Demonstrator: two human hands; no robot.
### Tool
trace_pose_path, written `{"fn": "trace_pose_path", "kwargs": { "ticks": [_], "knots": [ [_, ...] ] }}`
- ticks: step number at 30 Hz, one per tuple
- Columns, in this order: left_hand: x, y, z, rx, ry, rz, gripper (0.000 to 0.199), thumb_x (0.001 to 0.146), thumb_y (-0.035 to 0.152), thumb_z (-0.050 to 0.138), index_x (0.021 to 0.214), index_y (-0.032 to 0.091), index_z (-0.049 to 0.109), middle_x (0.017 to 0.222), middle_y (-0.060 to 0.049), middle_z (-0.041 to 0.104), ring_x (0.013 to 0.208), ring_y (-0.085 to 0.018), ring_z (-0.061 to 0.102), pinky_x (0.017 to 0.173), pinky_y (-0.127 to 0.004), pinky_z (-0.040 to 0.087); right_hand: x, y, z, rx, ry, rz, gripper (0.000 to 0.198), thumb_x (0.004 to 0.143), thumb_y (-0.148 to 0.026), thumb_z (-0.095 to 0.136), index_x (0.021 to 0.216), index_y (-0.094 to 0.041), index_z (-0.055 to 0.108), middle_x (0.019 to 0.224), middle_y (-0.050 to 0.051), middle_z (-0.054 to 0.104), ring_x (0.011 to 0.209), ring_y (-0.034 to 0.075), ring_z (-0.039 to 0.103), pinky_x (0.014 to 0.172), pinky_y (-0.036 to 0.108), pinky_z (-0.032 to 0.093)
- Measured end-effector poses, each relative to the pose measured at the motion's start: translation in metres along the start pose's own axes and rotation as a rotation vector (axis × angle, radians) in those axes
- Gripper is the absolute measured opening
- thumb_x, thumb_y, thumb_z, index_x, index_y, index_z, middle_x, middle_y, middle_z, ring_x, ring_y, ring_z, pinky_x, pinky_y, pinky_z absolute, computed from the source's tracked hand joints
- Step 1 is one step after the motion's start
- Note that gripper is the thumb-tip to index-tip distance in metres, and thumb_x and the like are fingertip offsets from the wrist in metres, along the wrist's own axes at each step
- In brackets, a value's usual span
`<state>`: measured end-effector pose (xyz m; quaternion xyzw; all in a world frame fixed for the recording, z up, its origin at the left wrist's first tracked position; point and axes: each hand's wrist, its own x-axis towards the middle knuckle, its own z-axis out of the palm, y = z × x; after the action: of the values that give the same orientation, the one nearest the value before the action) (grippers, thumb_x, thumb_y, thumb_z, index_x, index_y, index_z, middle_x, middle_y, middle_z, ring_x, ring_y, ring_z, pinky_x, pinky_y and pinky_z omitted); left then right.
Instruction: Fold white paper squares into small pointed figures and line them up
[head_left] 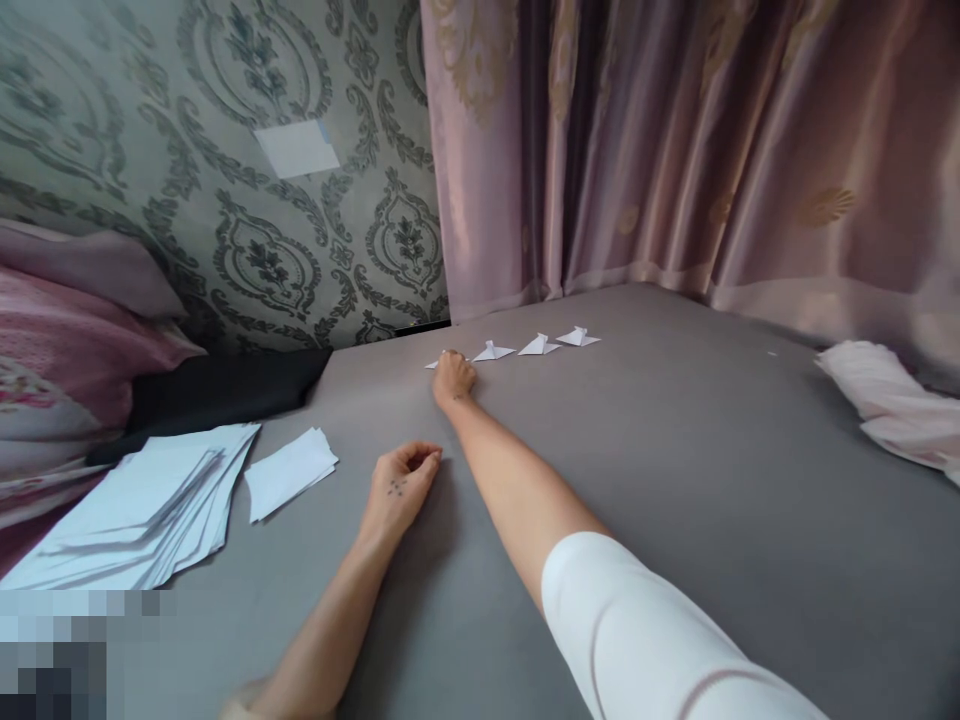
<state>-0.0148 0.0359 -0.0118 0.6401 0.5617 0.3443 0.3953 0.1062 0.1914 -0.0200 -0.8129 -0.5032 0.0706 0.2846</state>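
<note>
My right hand [454,379] reaches far out over the grey surface, fingers closed on a small white folded paper piece [430,365]. Most of that piece is hidden behind the hand; only its pointed ends show. To its right, in a row, stand three similar folded paper pieces [493,351], each with wing-like points and a raised middle. Nearer to me, my left hand [397,485] hovers above or rests on the surface, thumb and forefinger pressed together. I see nothing between its fingers.
A stack of white paper sheets [142,500] lies at the left, beside a smaller pile of cut paper [291,472]. Behind the stack are a black item [232,395] and pink bedding [67,330]. Pale cloth [892,400] lies right; a curtain [637,150] hangs behind.
</note>
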Motion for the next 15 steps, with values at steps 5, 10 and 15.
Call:
{"fn": "trace_pose_path", "kwargs": {
  "ticks": [5, 10, 15],
  "knots": [
    [-0.001, -0.001, 0.000, 0.002, 0.006, 0.015, 0.033, 0.066, 0.041, 0.058, 0.080, 0.014, 0.072, 0.069, -0.003, 0.070, 0.062, -0.016, 0.060, 0.055, -0.023, 0.040, -0.002, 0.000, -0.001, 0.007, 0.010, -0.002, 0.033, 0.095, -0.012, 0.033, 0.107, -0.007, 0.063, 0.100, 0.021, 0.068, 0.095, 0.022, 0.067, 0.080, 0.032, 0.051],
    [0.000, -0.001, 0.000, 0.010, -0.001, 0.009, 0.033, 0.067, 0.042, 0.058, 0.080, 0.014, 0.071, 0.068, -0.004, 0.069, 0.061, -0.016, 0.059, 0.054, -0.023, 0.039, -0.005, 0.000, -0.003, 0.019, 0.009, 0.005, 0.030, 0.093, -0.012, 0.037, 0.109, -0.006, 0.062, 0.102, 0.022, 0.067, 0.096, 0.023, 0.067, 0.081, 0.032, 0.051],
    [0.003, -0.006, 0.000, 0.036, -0.004, 0.032, 0.034, 0.068, 0.041, 0.057, 0.083, 0.014, 0.072, 0.071, -0.005, 0.070, 0.065, -0.018, 0.060, 0.056, -0.024, 0.040, -0.011, -0.004, -0.013, 0.040, -0.005, 0.028, 0.032, 0.092, -0.019, 0.041, 0.114, -0.005, 0.060, 0.110, 0.025, 0.063, 0.100, 0.024, 0.065, 0.082, 0.032, 0.050]
  ]
}}
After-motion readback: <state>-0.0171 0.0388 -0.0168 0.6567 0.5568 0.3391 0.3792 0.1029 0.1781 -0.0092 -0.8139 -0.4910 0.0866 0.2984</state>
